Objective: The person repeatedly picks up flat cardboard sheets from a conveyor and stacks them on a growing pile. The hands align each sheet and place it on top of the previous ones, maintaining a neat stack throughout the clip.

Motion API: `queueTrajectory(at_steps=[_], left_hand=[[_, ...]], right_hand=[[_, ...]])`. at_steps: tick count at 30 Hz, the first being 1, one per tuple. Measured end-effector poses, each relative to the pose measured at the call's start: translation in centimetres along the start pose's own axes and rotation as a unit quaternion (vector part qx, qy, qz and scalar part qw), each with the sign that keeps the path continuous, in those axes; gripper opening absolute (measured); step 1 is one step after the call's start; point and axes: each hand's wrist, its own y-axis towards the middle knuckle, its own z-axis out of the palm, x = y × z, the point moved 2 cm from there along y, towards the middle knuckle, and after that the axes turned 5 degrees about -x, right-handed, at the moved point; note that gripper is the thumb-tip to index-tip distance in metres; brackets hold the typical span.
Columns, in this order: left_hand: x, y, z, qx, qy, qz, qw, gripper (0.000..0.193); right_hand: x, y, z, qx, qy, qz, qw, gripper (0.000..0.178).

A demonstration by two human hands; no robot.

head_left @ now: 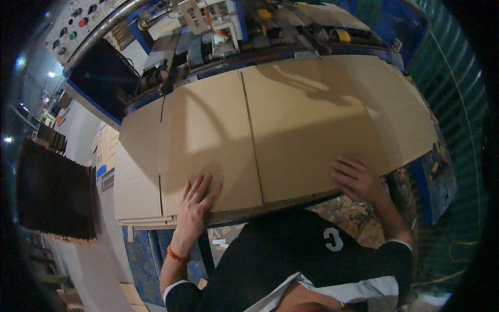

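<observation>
A wide, flat cardboard sheet (306,135) with creases and cut slots lies in front of me, on top of a few more sheets whose edges show at the near left. My left hand (196,203) rests on its near edge, left of the middle slot, fingers stretched out over the board. Toward the right, my right hand (356,178) touches the near edge with its fingers lying on the top face. Neither hand grips anything that I can see; the right thumb is hidden. An orange band circles my left wrist.
Beyond the sheet stands a blue machine with belts and rollers (195,52). Its control panel (78,26) with buttons is at the far left. A dark stack of board (54,192) stands on the left, a green corrugated wall (457,104) on the right. Cardboard scraps (358,216) litter the floor.
</observation>
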Motion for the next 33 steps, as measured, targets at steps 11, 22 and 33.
queueTrajectory(at_steps=[11,22,33], left_hand=[[5.2,4.7,0.2,-0.046,0.005,0.032,0.998,0.055],[12.8,16.2,4.1,-0.127,0.012,0.043,0.991,0.063],[13.8,7.5,2.3,-0.258,0.011,-0.239,0.936,0.072]], right_hand=[[-10.1,4.0,2.2,0.047,-0.099,0.053,0.993,0.045],[-16.9,13.0,5.1,0.048,-0.144,0.301,0.941,0.038],[-13.3,4.3,1.3,-0.137,-0.117,0.245,0.953,0.048]])
